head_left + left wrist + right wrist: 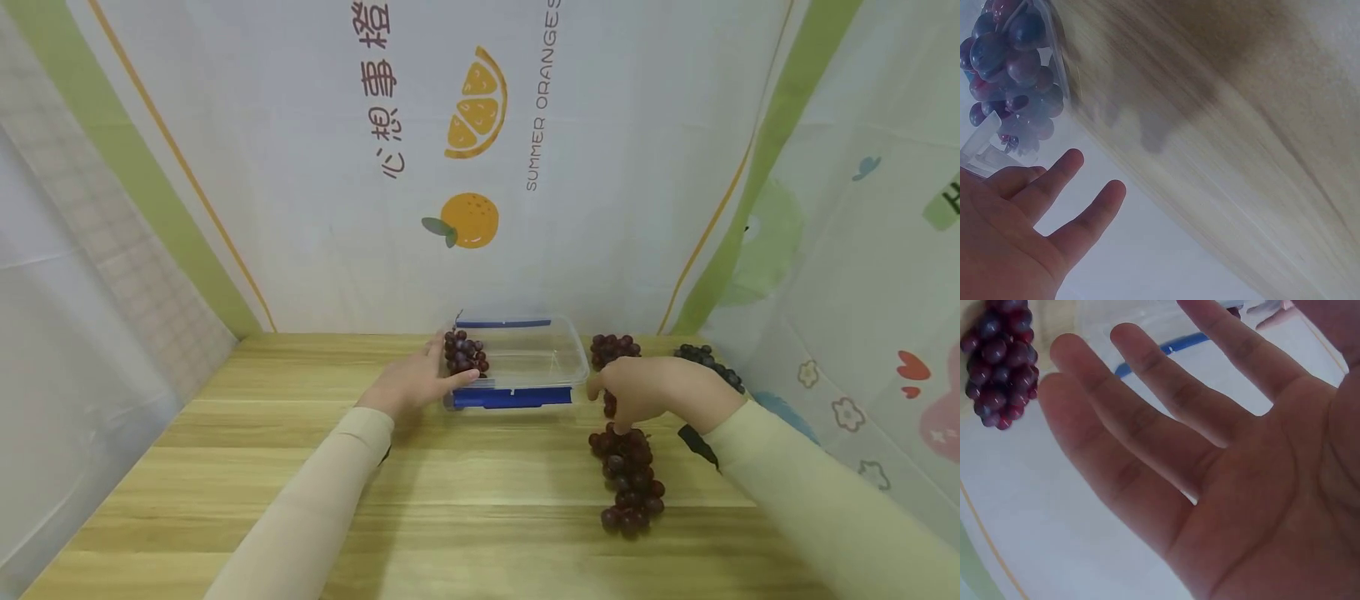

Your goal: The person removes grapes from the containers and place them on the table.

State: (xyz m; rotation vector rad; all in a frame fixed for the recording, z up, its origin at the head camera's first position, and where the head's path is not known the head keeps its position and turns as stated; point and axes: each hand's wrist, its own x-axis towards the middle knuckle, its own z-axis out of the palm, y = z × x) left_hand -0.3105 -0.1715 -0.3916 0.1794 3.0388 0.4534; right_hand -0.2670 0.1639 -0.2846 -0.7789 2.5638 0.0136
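A clear plastic container [585, 367] with blue side clips stands toward the back of the table. In its left end lies a bunch of dark grapes [465, 354]. My left hand [412, 382] is at that end, its thumb over the near rim; the left wrist view shows its fingers [1060, 167] extended. To the right of the container, my right hand [637, 385] hovers over red grapes [615, 348], partly hiding them. The right wrist view shows its fingers [1141, 425] extended with nothing gripped. Nearer me lies a bunch of dark red grapes [630, 479].
Black grapes [708, 362] lie at the far right, partly behind my right wrist. A white printed cloth [337, 250] hangs behind the wooden table [480, 508], and more cloth [847, 275] hangs on the right. A black strap [699, 447] shows under my right wrist.
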